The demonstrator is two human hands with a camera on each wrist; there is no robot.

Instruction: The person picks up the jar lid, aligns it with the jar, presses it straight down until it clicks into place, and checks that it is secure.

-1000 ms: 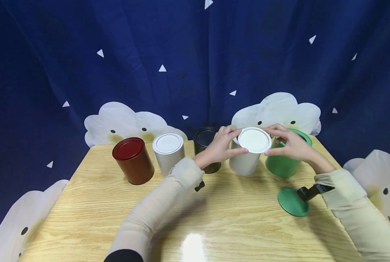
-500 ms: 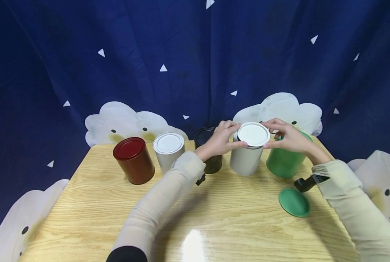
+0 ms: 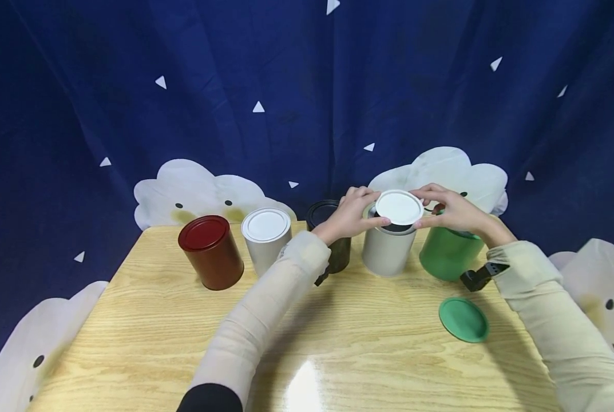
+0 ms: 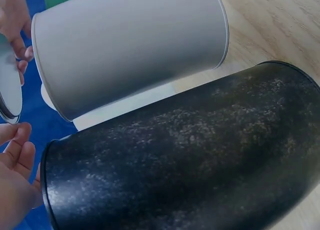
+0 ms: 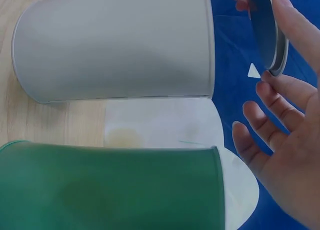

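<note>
A round white lid hangs over the pale grey can, whose dark opening shows below the lid's near edge. My left hand pinches the lid's left edge between thumb and fingers. On the opposite edge, my right hand pinches it the same way. In the right wrist view a gap parts the lid from the can's rim, and the right hand's other fingers are spread below the edge. The left wrist view has the left hand at the lid's lower edge, beyond the black can.
The green can stands to the right, partly behind the right hand, with a green lid on the table in front. Leftward stand a lidded black can, a white-lidded can and a dark red can. A blue curtain hangs behind.
Both hands have raised the white lid and moved it slightly back, and the grey can's dark opening has come into view under it. The cans have not moved.
</note>
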